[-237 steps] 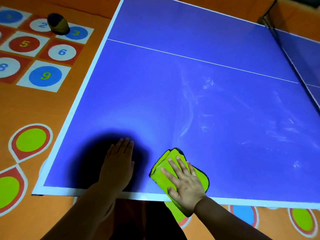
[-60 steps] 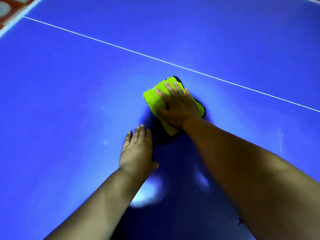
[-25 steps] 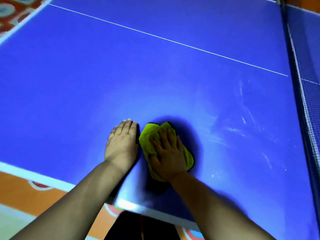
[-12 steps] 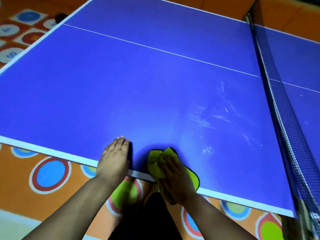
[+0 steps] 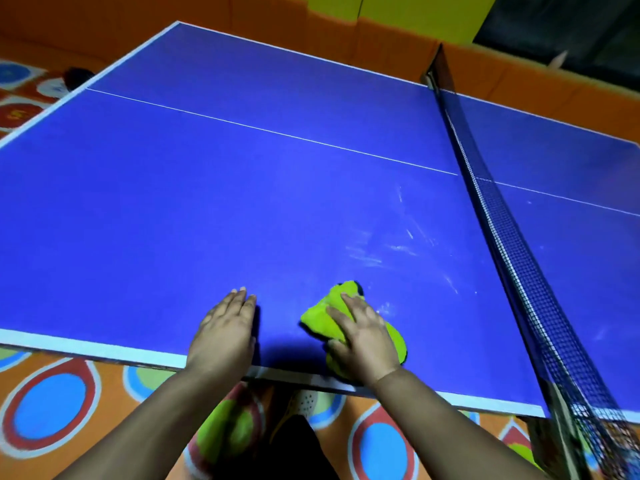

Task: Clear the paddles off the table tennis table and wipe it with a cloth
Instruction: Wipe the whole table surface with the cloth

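Observation:
The blue table tennis table (image 5: 207,220) fills most of the view, and no paddle lies on it. My right hand (image 5: 363,336) presses flat on a bunched yellow-green cloth (image 5: 323,315) near the table's front edge, fingers spread over it. My left hand (image 5: 225,332) rests palm down on the bare surface just left of the cloth, fingers straight. White smears (image 5: 398,247) mark the surface beyond the cloth, toward the net.
The dark net (image 5: 502,244) crosses the table on the right, with its post (image 5: 434,69) at the far side. The orange floor (image 5: 52,410) with coloured circles shows below the front edge. A dark object (image 5: 78,76) lies on the floor at the far left.
Over the last second both hands and the cloth came back from mid-table toward the front edge. Since half a second ago the cloth lies fully on the table, further from my left hand.

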A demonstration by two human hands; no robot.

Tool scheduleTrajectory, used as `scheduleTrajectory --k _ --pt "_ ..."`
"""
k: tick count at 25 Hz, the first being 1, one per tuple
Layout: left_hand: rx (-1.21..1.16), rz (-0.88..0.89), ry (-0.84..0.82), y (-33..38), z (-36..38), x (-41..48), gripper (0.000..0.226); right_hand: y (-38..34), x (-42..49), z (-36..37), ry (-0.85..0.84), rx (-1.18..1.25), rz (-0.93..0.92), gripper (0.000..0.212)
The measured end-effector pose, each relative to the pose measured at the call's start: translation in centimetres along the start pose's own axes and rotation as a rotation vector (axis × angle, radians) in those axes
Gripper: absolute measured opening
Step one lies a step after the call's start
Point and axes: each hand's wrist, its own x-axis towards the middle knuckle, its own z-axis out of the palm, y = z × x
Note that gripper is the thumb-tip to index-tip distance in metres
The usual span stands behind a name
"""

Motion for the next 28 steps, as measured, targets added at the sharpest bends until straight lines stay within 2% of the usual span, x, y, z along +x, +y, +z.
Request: scheduleTrajectory --k 2,3,5,9,14,17,20,23,28 --pt "0.001 0.018 -0.011 0.4 0.2 0.4 0.065 -1.6 -0.1 2.1 -0.212 0.095 -0.015 0.071" --pt "0.001 0.025 -0.013 0.5 0.3 0.5 0.065 -2.0 -0.1 2.9 -0.227 0.09 0.001 0.07" --pt "-0.009 0.026 -0.012 0.3 0.6 0.6 0.065 -2.3 0.0 3.9 -0.133 0.009 -0.01 0.059" --pt "-0.005 0.034 -0.035 -0.4 1.4 1.1 0.065 -1.7 1.0 5.3 -0.158 -0.169 -0.083 0.049" --pt "0.001 0.031 -0.102 0.0 3.1 3.6 0.067 -0.7 1.6 7.4 -0.108 -0.118 -0.134 0.055" --pt "0.04 0.132 -0.07 0.8 3.9 6.7 0.077 1.0 3.4 7.9 -0.029 -0.026 -0.136 0.058" --pt "0.062 0.157 -0.071 1.5 4.9 11.3 0.07 3.8 7.9 8.1 0.034 -0.003 -0.159 0.06" --pt "0.021 0.088 -0.111 3.4 4.9 15.7 0.085 7.0 13.6 7.7 0.046 -0.026 -0.156 0.056" --pt "0.002 -0.029 -0.079 6.7 4.7 25.4 0.105 13.4 26.3 6.8 0.069 -0.016 -0.116 0.056"
